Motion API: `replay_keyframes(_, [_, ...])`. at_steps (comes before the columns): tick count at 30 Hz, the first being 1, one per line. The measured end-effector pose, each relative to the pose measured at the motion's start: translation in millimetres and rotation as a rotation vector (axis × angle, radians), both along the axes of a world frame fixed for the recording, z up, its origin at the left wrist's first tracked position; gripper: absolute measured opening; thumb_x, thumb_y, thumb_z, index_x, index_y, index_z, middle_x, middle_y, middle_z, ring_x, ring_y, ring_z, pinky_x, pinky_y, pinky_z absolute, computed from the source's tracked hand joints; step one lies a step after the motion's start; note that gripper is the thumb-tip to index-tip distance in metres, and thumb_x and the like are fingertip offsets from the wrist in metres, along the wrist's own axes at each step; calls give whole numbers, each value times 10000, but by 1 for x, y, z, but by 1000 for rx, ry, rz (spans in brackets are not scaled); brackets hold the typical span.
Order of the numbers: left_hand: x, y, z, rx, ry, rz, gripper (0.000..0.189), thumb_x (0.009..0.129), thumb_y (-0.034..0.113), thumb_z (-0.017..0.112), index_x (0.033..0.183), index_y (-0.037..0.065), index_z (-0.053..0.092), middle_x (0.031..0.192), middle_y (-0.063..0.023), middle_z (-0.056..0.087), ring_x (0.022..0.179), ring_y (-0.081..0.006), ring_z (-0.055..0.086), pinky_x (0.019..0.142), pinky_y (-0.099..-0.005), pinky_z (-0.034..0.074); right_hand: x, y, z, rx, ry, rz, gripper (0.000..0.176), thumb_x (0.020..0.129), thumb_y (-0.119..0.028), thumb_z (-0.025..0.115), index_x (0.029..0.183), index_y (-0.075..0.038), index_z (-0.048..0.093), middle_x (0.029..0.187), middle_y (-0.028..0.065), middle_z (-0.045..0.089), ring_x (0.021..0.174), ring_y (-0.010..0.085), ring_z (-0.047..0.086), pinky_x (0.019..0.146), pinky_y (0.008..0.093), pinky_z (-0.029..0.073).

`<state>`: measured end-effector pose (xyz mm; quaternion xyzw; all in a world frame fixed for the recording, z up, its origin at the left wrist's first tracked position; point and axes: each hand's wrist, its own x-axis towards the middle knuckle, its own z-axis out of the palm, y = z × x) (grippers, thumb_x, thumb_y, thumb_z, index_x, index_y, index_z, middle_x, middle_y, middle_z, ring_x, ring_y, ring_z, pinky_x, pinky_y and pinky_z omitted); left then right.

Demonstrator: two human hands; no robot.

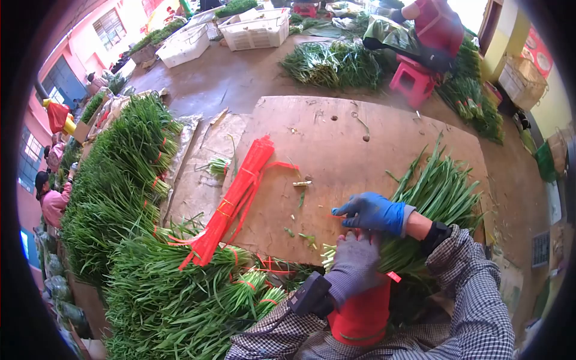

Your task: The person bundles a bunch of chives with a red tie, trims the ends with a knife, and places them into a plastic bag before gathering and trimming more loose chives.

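My right hand [373, 214], in a blue glove over a grey one, is over the stems of a green leafy bunch [441, 189] on the wooden board [336, 156]. Its thumb and index finger point left, with a bit of orange-red tie by the fingertips. Just below, my left hand [355, 261], in a grey-purple glove, lies against the stem ends [328, 257]; its fingertips are partly hidden under the right hand. A bundle of red ties [231, 204] rests on the board's left part. Under my left wrist is a red object [362, 312].
Tied green bunches [120, 180] are piled at the left and lower left. A small tied bunch [219, 166] lies left of the ties. White crates [255, 30] stand at the back. A person [435, 27] is beside a pink stool [414, 81]; other people are far left.
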<state>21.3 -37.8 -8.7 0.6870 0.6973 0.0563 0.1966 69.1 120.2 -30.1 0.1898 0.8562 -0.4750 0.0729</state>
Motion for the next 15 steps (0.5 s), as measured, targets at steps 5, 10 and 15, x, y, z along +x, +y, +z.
replay_keyframes(5, [0, 0, 3, -14, -109, -14, 1136, 590, 544, 794, 1399, -56, 268, 1236, -233, 480, 1093, -376, 542, 913, -468, 442, 5, 7, -22, 387, 205, 81, 216, 792, -258, 679, 914, -87, 726, 701, 155, 635, 697, 334, 646, 634, 411, 507])
replay_keyframes(10, [23, -24, -12, 164, -14, -102, 1031, 626, 467, 776, 1379, -63, 313, 1164, -232, 518, 968, -349, 577, 796, -443, 468, 36, 39, -20, 599, 152, -119, 237, 728, -283, 704, 733, -47, 683, 683, 166, 603, 677, 334, 624, 623, 418, 488])
replay_keyframes(15, [15, -24, -8, 192, -69, -102, 1145, 593, 517, 791, 1424, -54, 249, 1309, -281, 458, 1141, -383, 529, 929, -464, 436, 42, 35, -10, 557, 269, -176, 186, 710, -193, 751, 722, -25, 673, 672, 140, 605, 630, 297, 609, 596, 387, 475])
